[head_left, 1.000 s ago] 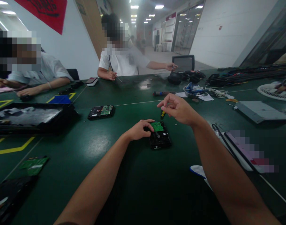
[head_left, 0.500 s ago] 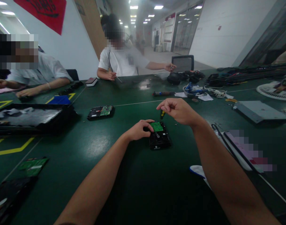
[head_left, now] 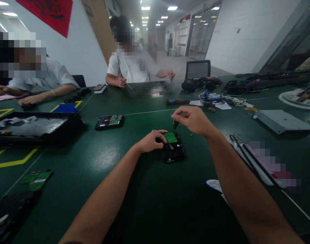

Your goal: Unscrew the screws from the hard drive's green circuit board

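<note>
Fingers regripped since a moment ago, the right hand (head_left: 192, 119) pinches a yellow-and-black cylindrical screwdriver (head_left: 175, 125).
Left hand (head_left: 151, 140) pinches a flat, rectangular black hard drive (head_left: 175, 151), green circuit board (head_left: 170, 137) uppermost, on the smooth green tabletop (head_left: 155, 200).

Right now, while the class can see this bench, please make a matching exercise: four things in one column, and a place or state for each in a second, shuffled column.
1. Left hand
2. Right hand
3. Red sign
4. Grey metal box

A. On the wall, upper left
B. Holding a yellow-and-black tool
C. On the table, far right
D. Gripping the black drive's left side

Pairs: 1-D, 2-B, 3-A, 4-C
</note>
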Demonstrator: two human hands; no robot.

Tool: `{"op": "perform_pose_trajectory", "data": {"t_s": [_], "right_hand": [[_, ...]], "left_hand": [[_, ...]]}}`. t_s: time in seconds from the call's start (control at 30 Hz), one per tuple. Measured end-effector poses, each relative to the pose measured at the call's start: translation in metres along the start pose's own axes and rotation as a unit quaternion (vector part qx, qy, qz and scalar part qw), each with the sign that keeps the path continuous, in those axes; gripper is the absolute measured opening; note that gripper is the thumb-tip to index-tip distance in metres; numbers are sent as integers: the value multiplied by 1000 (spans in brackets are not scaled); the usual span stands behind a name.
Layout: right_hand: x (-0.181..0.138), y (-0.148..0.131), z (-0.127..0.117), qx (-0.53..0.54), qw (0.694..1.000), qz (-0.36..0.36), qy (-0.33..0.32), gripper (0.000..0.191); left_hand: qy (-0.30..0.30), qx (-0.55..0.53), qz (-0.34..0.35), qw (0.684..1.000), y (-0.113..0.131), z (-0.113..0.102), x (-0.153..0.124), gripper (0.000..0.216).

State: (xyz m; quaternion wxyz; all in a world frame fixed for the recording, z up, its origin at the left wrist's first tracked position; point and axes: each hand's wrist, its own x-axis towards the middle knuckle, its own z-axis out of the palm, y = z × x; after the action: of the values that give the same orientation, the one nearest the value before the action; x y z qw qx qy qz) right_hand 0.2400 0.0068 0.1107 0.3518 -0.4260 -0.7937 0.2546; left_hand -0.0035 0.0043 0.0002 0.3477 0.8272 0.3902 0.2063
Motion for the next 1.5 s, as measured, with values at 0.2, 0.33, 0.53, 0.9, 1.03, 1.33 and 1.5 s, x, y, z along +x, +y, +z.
{"op": "perform_pose_trajectory", "data": {"t_s": [0.2,0.33,0.53,0.9,1.03,1.33,1.5], "right_hand": [[-2,-4,-1,56,998,16,-30,30],[-1,-1,-2,39,999,4,-11,23],[-1,0,-1,34,999,8,4,21],[-1,-2,-2,47,999,10,-15,19],[-2,-2,-3,25,999,29,-4,20],[-1,-5,1,90,994,32,-46,22],[1,2,0,46,999,27,-11,22]], "left_hand": [[1,-6,2,1000,-1,1,0,22],[7,-3,6,1000,-3,2,0,21],[4,2,2,1000,-3,2,0,20],[2,-1,0,1000,-3,1,-1,20],[2,-4,-2,1000,-4,1,-1,21],[0,-2,2,1000,-5,1,0,22],[1,-6,2,1000,-3,1,-1,17]]}}
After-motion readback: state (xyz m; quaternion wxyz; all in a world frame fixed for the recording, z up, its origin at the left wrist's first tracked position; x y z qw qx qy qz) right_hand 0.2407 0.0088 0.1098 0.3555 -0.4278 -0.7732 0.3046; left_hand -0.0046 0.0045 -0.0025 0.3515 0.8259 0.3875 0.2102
